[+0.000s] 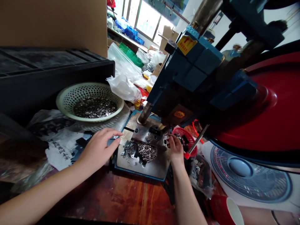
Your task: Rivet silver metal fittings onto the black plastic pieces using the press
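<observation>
My left hand [99, 148] is at the left edge of the press bed [150, 172], thumb and forefinger apart. A small pale metal piece shows in the gap behind them; I see no grip on it. My right hand [176, 149] is at the right side of the steel die block [142, 133], fingers curled together at its edge; what they pinch, if anything, is hidden. On the bed in front of the die lies a pile of small shiny metal parts [148, 152], with flat metal pieces [133, 160] left of it. The press head [179, 93] stands above.
A pale green basket [61, 104] of small metal pieces stands at left, beside a black crate [56, 73]. A red basket [194, 150] is right of the die. The large red flywheel [276, 125] and a fan [248, 178] occupy the right. A red cup [219, 207] stands near the front.
</observation>
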Demonstrator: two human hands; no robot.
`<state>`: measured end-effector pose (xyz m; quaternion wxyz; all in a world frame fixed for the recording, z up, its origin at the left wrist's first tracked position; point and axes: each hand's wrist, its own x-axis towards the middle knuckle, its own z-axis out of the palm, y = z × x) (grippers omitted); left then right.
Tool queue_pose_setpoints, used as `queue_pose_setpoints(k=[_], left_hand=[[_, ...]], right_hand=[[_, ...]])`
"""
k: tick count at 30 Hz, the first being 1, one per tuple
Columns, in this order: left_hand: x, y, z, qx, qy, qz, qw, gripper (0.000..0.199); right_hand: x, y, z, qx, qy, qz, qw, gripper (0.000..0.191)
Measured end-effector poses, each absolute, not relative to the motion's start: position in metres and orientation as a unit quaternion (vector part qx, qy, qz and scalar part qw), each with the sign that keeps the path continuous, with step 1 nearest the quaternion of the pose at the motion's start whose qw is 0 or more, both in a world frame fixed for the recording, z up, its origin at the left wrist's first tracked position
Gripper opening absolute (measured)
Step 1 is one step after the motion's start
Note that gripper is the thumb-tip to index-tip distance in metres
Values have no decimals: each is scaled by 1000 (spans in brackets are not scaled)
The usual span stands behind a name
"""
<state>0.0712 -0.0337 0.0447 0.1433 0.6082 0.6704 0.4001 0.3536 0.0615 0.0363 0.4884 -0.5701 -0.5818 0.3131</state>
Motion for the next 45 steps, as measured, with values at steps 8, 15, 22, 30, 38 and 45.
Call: queue_pose_setpoints(k=[8, 15, 22, 30, 38, 45], left_hand=[[-1, -54, 17, 596, 757, 242, 111, 32], [-19, -33, -8, 620, 765, 161, 71, 49], [-26, 0, -22, 630, 752, 152, 124, 42], [-27, 2, -9, 623, 757, 116, 160, 36], [-8, -9, 16, 621, 752, 147, 166, 29], [34, -22, 45, 603, 692, 301, 258, 36]], right_hand=[[336, 84, 45, -559, -608, 343, 447, 30], [386, 57, 41, -571, -469, 356, 572, 29], [407, 11, 23, -599, -429, 384, 556, 37], [369, -26, 17, -578, -724, 191, 325, 23], [345, -15, 22, -555, -797, 108, 213, 14], [348, -13, 18, -565, -786, 108, 226, 20]])
